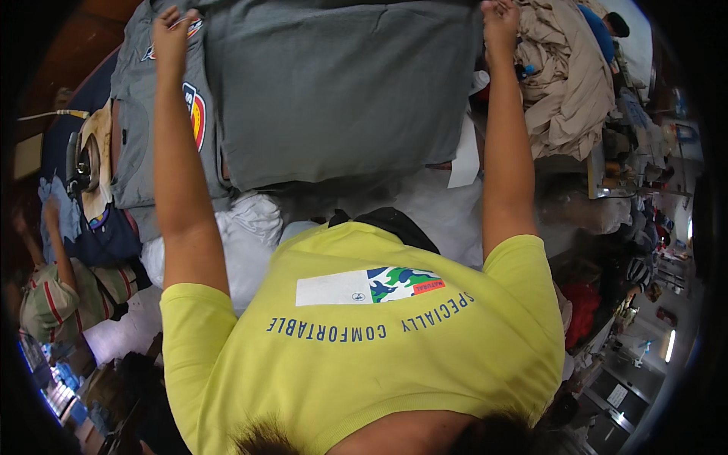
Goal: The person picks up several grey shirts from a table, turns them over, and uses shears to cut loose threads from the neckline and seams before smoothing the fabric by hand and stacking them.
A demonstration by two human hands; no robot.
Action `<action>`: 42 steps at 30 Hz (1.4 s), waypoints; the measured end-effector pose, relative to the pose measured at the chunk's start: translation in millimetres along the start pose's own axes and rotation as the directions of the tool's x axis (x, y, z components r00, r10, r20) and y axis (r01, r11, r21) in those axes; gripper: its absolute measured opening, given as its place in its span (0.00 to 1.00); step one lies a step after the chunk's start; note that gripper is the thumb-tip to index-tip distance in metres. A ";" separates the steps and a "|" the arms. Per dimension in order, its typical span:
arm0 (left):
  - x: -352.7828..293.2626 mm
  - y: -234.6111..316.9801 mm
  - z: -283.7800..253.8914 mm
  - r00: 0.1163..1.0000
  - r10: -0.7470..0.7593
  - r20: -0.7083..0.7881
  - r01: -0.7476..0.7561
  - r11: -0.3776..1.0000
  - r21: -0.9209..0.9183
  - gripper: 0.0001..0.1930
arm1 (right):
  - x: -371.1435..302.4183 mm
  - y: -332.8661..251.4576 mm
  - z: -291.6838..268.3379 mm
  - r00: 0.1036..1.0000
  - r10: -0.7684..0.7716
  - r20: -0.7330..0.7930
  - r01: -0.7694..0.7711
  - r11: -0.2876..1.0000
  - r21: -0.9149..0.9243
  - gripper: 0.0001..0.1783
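A wide dark grey cloth, seemingly a garment (341,91), spreads across the far middle in front of me, its lower edge hanging toward my body. My left hand (174,24) is at its far left corner, fingers curled in a pinch. At the far right corner, my right hand (500,14) has its fingertips closed on the edge. Both arms reach straight out, and the cloth looks taut between them. Under and beside my left forearm lies a grey shirt (135,152) with colourful printed emblems. The cloth's far edge is cut off by the picture's top.
An iron (89,163) rests on a tan pad at the left. Beige cloth (565,83) is heaped at the right. White cloth (254,220) bunches near my waist. A co-worker in a striped top (57,299) has a hand on bluish cloth at far left.
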State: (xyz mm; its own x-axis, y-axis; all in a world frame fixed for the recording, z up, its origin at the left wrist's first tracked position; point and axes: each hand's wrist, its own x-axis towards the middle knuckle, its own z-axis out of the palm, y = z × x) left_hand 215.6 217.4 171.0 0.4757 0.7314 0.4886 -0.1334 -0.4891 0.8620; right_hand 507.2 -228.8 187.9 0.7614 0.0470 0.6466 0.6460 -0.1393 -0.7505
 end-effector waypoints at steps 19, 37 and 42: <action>-313.9 -18.7 -46.8 0.898 -0.432 -0.086 0.396 0.706 0.587 0.19 | -267.6 22.7 -153.5 0.871 0.300 0.388 -0.059 0.850 -0.524 0.14; -252.4 -12.3 2.2 0.999 -0.031 -0.028 0.036 0.308 0.951 0.13 | -292.6 -18.5 -141.0 0.879 0.202 0.433 0.168 0.718 -0.676 0.15; -311.9 24.9 46.1 0.842 0.207 0.498 -0.490 0.680 0.545 0.19 | -310.8 -30.7 -129.8 0.741 0.058 0.669 0.431 0.722 -0.541 0.27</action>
State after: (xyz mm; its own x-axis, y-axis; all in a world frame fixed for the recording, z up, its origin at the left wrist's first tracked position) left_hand 103.9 -44.8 33.9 0.8059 0.2782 0.5226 0.1505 -0.9500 0.2736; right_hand 243.6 -367.6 27.7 0.6388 0.6881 0.3443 0.7650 -0.6158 -0.1887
